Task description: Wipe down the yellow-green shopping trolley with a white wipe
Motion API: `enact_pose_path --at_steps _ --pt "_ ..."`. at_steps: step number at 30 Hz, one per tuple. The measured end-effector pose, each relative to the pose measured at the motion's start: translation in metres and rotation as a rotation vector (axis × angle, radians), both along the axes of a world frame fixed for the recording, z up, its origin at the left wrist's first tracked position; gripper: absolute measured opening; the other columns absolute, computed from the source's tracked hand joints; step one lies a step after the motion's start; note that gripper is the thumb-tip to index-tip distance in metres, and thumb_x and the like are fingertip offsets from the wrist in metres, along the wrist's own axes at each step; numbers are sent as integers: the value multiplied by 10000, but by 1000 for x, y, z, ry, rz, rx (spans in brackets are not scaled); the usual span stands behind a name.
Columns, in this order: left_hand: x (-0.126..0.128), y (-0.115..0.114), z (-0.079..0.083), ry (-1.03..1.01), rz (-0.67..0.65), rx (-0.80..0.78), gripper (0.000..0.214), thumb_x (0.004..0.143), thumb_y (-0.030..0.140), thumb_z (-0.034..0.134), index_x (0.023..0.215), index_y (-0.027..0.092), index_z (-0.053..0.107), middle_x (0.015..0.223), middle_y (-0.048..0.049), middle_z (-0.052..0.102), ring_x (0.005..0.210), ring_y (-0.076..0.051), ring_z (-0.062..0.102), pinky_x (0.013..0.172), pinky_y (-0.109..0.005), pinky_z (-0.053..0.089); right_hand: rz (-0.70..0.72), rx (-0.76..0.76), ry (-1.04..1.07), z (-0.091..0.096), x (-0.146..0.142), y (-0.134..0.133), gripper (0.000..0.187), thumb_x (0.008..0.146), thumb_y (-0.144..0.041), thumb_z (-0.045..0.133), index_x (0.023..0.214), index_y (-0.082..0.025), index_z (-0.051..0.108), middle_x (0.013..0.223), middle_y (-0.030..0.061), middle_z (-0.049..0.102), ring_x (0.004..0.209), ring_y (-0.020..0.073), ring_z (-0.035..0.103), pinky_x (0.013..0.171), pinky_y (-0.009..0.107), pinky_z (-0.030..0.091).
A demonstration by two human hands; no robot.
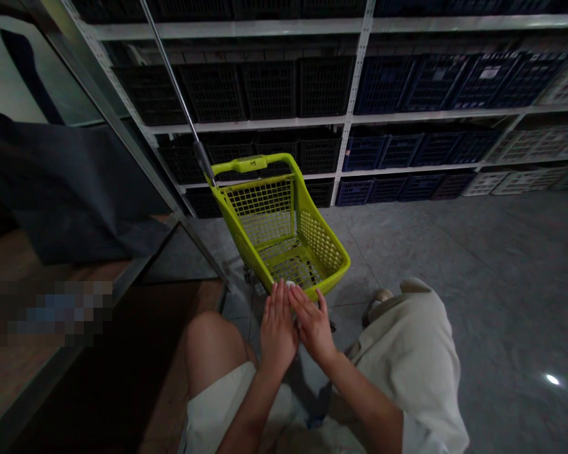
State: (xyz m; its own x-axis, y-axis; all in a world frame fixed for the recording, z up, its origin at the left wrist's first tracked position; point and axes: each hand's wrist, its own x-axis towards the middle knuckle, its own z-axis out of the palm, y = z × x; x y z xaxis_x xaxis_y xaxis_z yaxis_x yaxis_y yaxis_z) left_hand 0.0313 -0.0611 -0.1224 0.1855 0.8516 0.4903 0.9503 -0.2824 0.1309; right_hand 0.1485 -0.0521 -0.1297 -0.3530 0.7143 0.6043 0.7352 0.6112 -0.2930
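A lime-green plastic shopping cart basket (334, 249) stands on the floor in front of me, with its mesh walls and slatted bottom showing. My left hand (279, 328) and my right hand (315, 328) lie side by side at its near rim, backs up, with fingers stretched out flat. Between the fingertips shows a small white thing (290, 284), too small to name; I cannot tell whether the fingers press on it. Both palms and thumbs are hidden. A metal pole (175, 75) with a dark grip rises from the basket's far left corner.
White shelving (355, 94) with black crates (269, 88), blue crates (383, 82) and pale crates (530, 148) stands behind the cart. A dark cloth bag (85, 189) lies left beside a metal-edged ledge. My knees (215, 340) flank the hands above the grey tiled floor (511, 302).
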Motion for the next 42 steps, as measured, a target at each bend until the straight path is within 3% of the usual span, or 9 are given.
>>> enact_pose_path --at_steps 4,10,15,20,23,26,33,37,42 --pt "-3 -2 10 6 -21 -51 838 875 113 489 1579 117 35 1614 -168 287 1510 -273 224 1192 -470 327 27 83 -116 -2 61 29 821 740 16 363 1521 -236 326 1483 60 522 1445 154 369 1232 488 4" --pt "-2 -1 12 -8 -29 -53 820 885 140 506 1576 110 66 1614 -167 287 1511 -273 222 1195 -473 322 -273 23 -34 -2 137 70 818 674 33 385 1443 -238 458 1458 58 549 1424 202 411 1216 546 71" --pt "3 -1 9 -61 -37 -52 841 871 134 524 1572 102 61 1621 -186 256 1519 -295 178 1193 -503 321 -327 3 55 -6 77 47 805 682 36 367 1445 -205 453 1479 76 523 1419 179 416 1206 482 148" --pt "2 0 1 -54 -37 -19 832 873 105 455 1575 124 8 1614 -185 277 1513 -283 200 1180 -506 345 -97 -42 52 3 1 10 819 695 22 378 1486 -190 394 1488 67 515 1429 140 392 1219 407 124" --pt "-1 1 1 -8 -18 -21 826 868 92 453 1574 111 24 1607 -175 301 1516 -265 198 1191 -480 334 6 -53 8 10 4 9 836 690 20 386 1498 -193 374 1493 67 508 1423 143 403 1231 417 59" --pt "-3 1 4 21 -9 -39 814 874 107 480 1572 99 61 1606 -172 304 1514 -262 207 1196 -465 329 34 -36 -64 11 45 27 871 664 34 375 1496 -223 380 1492 65 509 1420 159 412 1228 482 -11" --pt "2 0 10 -26 -9 -56 822 888 137 503 1574 108 51 1615 -172 283 1513 -282 209 1192 -487 330 -280 -63 -7 5 131 74 803 653 20 390 1407 -235 500 1452 84 551 1379 211 475 1202 571 78" --pt "7 0 7 -70 -10 -51 850 875 141 520 1573 104 36 1621 -185 259 1520 -299 173 1188 -512 331 -322 -15 50 1 86 51 826 667 32 388 1444 -242 453 1447 84 557 1377 200 475 1212 554 13" --pt "5 3 -4 -88 -9 -19 795 894 110 419 1578 149 15 1607 -175 299 1512 -276 208 1176 -513 349 -116 -44 76 5 3 11 827 695 25 385 1486 -215 390 1474 70 531 1407 153 429 1235 444 18"
